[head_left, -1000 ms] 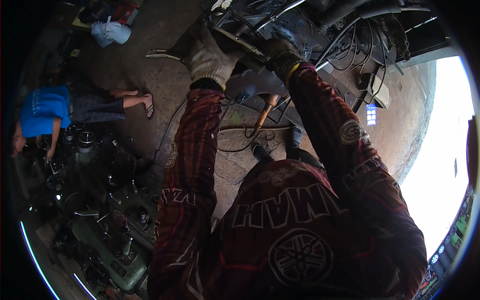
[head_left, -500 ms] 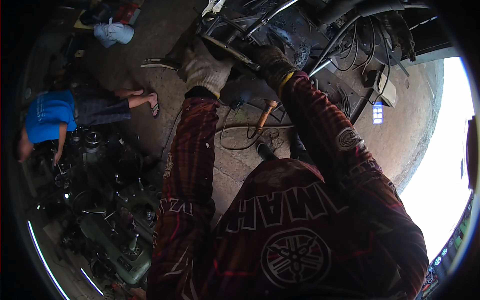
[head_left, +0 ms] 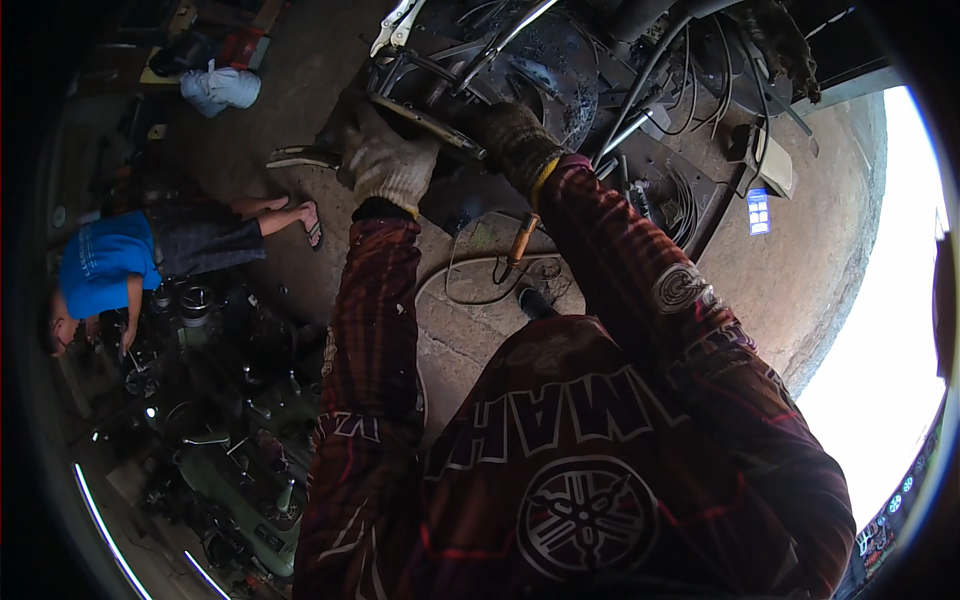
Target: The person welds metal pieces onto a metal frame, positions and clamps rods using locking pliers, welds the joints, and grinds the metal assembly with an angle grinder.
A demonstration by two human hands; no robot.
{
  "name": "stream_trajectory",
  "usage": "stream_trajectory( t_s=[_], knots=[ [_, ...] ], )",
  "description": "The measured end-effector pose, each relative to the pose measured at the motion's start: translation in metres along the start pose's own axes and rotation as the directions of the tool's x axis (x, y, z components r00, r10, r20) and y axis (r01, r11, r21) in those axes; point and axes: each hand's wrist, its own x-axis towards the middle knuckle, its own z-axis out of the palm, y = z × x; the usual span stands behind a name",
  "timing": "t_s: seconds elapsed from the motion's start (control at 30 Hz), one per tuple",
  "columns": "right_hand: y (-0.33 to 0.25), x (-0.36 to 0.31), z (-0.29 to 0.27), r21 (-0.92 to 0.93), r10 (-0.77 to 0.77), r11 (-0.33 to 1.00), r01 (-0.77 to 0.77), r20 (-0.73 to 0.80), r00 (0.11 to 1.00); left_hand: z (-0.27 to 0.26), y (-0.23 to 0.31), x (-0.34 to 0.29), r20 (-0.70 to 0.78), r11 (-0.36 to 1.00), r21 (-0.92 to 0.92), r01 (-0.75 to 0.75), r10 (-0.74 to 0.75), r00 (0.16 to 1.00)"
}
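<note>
My left hand [head_left: 392, 165], in a pale knitted work glove, is closed at the left side of a welded metal frame [head_left: 425, 125]. Two slim metal handles [head_left: 302, 156], like those of pliers, stick out left past its fingers. My right hand [head_left: 518, 147], in a darker, dirty glove with a yellow cuff edge, is curled at the frame's right side; its fingertips are hidden. Silvery locking pliers [head_left: 397, 25] are clamped near the frame's far end. A dark, scuffed metal work surface [head_left: 545, 85] lies beyond and under the frame.
A wooden-handled tool with a cable [head_left: 522, 240] stands by the near edge. Hoses and coiled cables [head_left: 685, 205] lie right, near a beige box [head_left: 770, 168]. At left, a person in a blue shirt [head_left: 105, 262] bends over dark green machinery [head_left: 235, 490].
The view has shifted slightly, so my hands and the frame sit lower and further left. Both hands keep their places at the frame. The person at left has moved a little.
</note>
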Motion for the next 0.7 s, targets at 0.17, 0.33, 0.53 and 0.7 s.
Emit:
stream_trajectory(
  t_s=[0.17, 0.33, 0.53, 0.7],
  knots=[
    [0.003, -0.059, -0.028, 0.496, 0.393, 0.781, -0.380, 0.083, 0.916, 0.005, -0.004, 0.003, 0.020, 0.990, 0.040, -0.134, 0.134, 0.991],
    [0.025, -0.056, -0.037, 0.487, 0.462, 0.777, -0.400, -0.008, 0.887, 0.024, -0.017, 0.007, -0.033, 0.940, 0.172, -0.296, 0.306, 0.952],
    [0.054, 0.022, -0.022, 0.280, 0.193, 0.944, -0.175, -0.036, 0.981, 0.010, -0.012, 0.005, -0.030, 0.954, 0.101, -0.282, 0.286, 0.958],
    [0.054, 0.028, -0.023, 0.147, 0.069, 0.986, -0.077, 0.058, 0.996, 0.015, -0.018, 0.003, 0.009, 0.955, 0.080, -0.284, 0.284, 0.959]
  ],
)
